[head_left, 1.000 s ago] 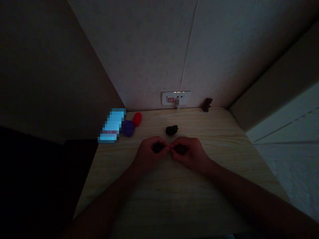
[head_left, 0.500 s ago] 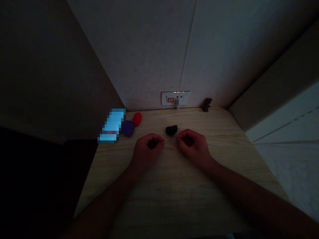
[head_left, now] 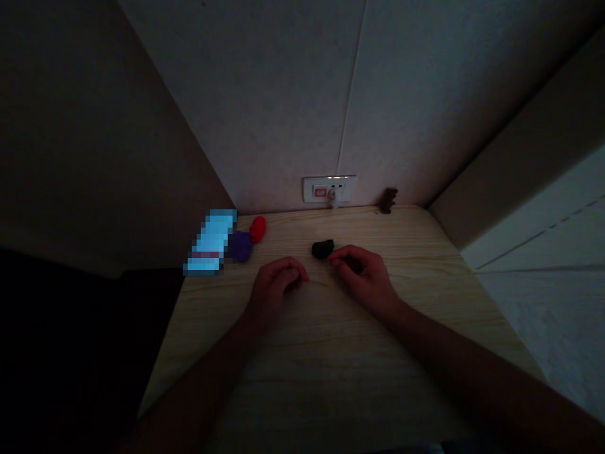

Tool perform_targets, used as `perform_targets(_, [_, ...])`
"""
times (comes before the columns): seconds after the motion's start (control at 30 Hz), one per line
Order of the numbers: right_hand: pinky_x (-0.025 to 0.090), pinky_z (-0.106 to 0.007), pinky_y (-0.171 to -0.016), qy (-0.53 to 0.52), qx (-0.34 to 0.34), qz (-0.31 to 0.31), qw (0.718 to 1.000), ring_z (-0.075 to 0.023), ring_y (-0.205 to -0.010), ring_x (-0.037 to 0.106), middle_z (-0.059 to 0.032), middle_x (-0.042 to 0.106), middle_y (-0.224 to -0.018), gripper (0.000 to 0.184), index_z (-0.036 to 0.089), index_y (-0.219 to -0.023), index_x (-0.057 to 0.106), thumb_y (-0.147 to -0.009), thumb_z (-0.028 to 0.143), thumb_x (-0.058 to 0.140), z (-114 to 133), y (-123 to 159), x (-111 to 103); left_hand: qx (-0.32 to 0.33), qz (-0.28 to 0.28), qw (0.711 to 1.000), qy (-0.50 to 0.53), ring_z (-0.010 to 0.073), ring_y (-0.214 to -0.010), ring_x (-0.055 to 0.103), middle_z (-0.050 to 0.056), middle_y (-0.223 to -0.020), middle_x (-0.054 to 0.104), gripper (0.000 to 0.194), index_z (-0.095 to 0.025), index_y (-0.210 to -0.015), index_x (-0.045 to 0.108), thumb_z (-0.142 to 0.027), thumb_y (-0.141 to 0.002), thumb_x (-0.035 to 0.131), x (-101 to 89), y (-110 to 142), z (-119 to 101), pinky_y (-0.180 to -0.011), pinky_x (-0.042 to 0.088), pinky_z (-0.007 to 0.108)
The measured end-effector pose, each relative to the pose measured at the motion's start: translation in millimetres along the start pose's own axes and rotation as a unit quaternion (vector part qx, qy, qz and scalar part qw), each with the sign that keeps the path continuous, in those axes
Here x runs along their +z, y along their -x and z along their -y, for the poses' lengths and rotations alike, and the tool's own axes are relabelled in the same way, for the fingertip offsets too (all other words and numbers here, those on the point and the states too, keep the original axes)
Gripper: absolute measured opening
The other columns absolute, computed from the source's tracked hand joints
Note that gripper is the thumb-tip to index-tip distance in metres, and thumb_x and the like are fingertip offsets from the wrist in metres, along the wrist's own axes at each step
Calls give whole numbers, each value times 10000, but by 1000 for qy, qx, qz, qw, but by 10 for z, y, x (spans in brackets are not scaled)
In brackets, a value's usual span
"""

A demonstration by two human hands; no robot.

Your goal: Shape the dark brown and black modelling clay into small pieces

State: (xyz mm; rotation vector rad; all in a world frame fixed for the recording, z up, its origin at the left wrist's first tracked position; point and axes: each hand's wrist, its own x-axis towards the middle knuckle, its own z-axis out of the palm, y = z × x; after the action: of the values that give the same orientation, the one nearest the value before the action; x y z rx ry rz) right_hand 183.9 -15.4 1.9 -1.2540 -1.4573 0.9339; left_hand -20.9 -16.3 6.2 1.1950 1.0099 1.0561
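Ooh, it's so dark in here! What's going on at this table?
The person's right hand has its fingertips right beside a small black lump on the wooden table; it's hard to tell whether they touch it. The left hand is curled, and nothing can be seen in it. Farther left, a red lump and a purple lump sit side by side.

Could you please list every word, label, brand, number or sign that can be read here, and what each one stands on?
No text can be read in this view.
Bright screen: blurred into coarse blocks, unreadable.
Red square on the wall socket plate: a pale mark, too small to make out.
Black lump, purple lump and red lump: no lettering visible.
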Motion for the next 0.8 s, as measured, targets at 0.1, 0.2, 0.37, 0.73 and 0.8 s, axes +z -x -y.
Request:
perform_targets(0.1, [448, -256, -585, 10, -7, 10, 1000, -143, -633, 594, -27, 700, -716, 156, 172, -794, 729, -830, 319, 689, 39, -3, -4, 12, -1, 999, -42, 123, -575, 450, -22, -602, 536, 204, -175, -674, 654, -310, -826, 641, -2, 9, -4, -559, 324, 273])
perform_targets(0.2, [390, -242, -525, 4, -1, 13, 1000, -115, -553, 512, 4, 625, -629, 208, 173, -716, 679, -835, 343, 694, 67, 1, 0, 19, -23, 994, -102, 118, -578, 436, -36, -578, 503, 263, -178, -645, 613, -338, -839, 690, 11, 14, -23, -581, 332, 271])
perform_targets(0.37, [342, -245, -499, -17, 16, 22, 999, -101, -519, 467, 17, 568, -573, 309, 168, -656, 667, -861, 397, 697, 67, 12, 11, -1, -30, 999, -44, 103, -558, 438, -31, -577, 522, 264, -166, -696, 654, -367, -862, 693, 6, -6, -5, -545, 317, 254])
perform_targets(0.73, [519, -282, -692, -29, -18, 34, 999, -164, -776, 669, -49, 744, -907, 195, 190, -1030, 718, -849, 227, 656, -57, -20, -2, 6, -106, 994, 40, 74, -554, 558, -8, -865, 709, 369, -191, -1044, 642, -97, -687, 670, 28, -57, -6, -532, 444, 214])
perform_targets(0.8, [479, -262, -629, -11, -27, 31, 999, -148, -712, 623, -32, 713, -865, 156, 194, -984, 690, -839, 193, 633, -63, -22, -13, 12, -112, 993, 37, 92, -609, 626, 5, -919, 717, 366, -189, -1044, 637, -100, -691, 678, 25, -62, -3, -592, 518, 236])
